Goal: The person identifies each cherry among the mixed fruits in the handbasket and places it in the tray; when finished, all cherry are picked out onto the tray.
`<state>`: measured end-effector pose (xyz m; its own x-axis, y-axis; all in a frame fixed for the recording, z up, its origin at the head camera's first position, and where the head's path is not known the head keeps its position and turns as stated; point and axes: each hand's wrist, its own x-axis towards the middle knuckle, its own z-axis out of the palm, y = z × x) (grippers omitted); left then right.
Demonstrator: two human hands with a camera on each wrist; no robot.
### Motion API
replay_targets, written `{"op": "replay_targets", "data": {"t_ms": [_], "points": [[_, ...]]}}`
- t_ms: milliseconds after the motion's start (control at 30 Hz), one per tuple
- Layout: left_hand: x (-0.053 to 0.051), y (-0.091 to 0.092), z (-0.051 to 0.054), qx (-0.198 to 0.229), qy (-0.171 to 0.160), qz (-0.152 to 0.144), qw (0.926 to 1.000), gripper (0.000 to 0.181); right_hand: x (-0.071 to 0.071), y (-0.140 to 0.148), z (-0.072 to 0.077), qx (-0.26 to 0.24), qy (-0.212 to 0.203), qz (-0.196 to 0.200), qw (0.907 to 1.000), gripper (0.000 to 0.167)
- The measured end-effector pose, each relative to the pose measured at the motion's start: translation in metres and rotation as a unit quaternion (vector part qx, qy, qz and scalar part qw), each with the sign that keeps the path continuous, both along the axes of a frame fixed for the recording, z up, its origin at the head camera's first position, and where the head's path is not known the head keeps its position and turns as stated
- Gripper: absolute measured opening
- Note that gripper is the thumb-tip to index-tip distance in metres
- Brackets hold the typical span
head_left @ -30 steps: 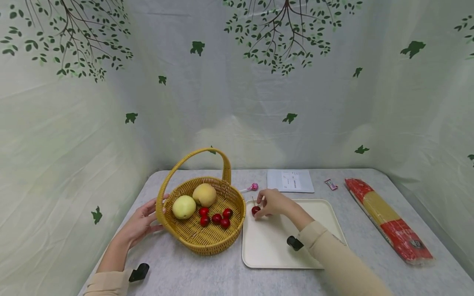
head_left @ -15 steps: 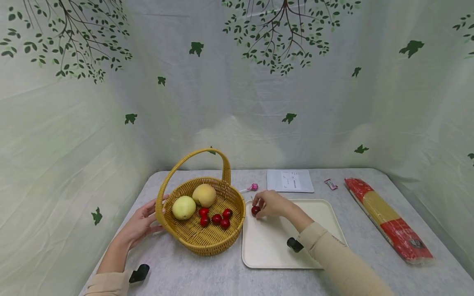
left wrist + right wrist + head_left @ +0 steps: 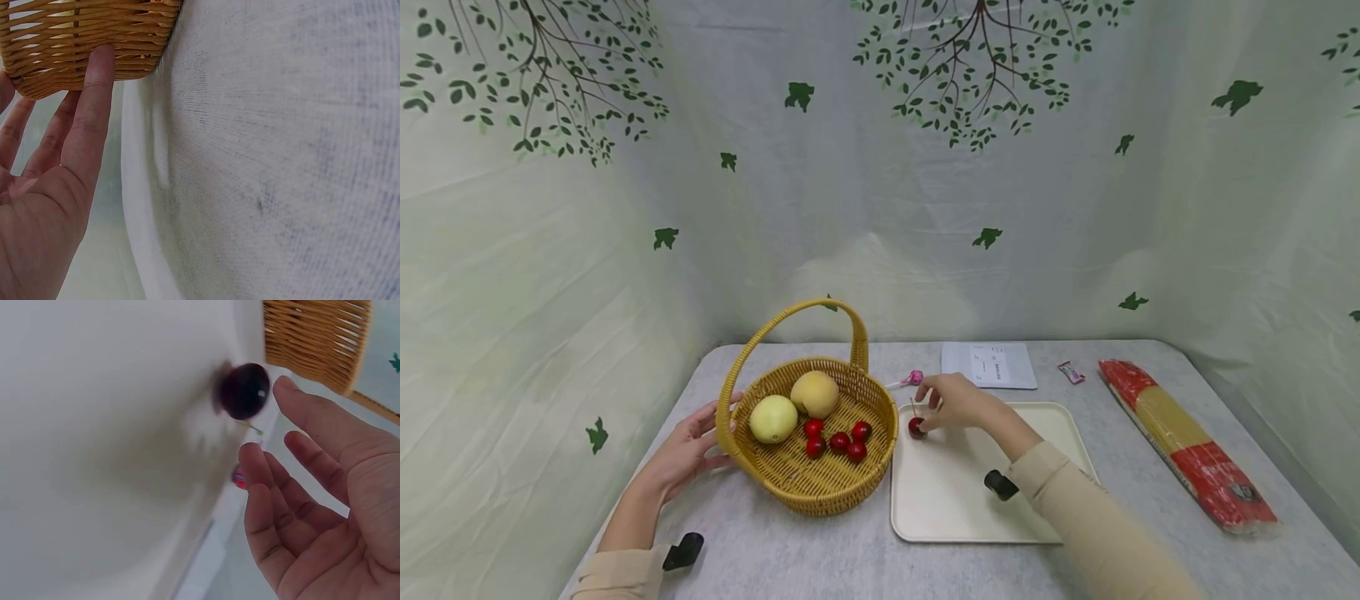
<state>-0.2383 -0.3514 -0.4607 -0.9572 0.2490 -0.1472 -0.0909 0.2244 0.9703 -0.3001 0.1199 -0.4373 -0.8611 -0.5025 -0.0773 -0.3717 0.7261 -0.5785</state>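
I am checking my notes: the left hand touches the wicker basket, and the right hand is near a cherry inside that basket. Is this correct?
Not quite: the head view shows the cherry near the right hand lying on the cream tray, not inside the wicker basket. The rest stands.

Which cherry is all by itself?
The cherry on the pale tray, close to the right hand; the other five cherries are together inside the basket.

Wicker basket [image 3: 823, 487] is touched at left by left hand [image 3: 682, 454]; yellow peach [image 3: 815, 394], pale green fruit [image 3: 772, 419], five cherries [image 3: 839, 442] held inside. Stemmed cherry [image 3: 916, 428] placed on cream tray [image 3: 955, 504], right hand [image 3: 961, 403] held beside it. Lollipop [image 3: 915, 377], flat mailer [image 3: 989, 365], wrapped candy [image 3: 1071, 372] laid behind tray; spaghetti pack [image 3: 1183, 442] laid at right.
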Motion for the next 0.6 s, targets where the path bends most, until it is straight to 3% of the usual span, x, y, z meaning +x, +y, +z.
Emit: {"op": "replay_targets", "data": {"t_ms": [367,600], "points": [[-0.001,0.0,-0.001,0.001,-0.001,0.007,1.0,0.067,0.0,-0.025,0.068,-0.007,0.037,0.048,0.9981,0.03],[-0.001,-0.001,-0.003,0.007,0.005,0.001,1.0,0.067,0.003,-0.066,0.085,0.027,-0.021,0.119,0.9923,0.04]]}}
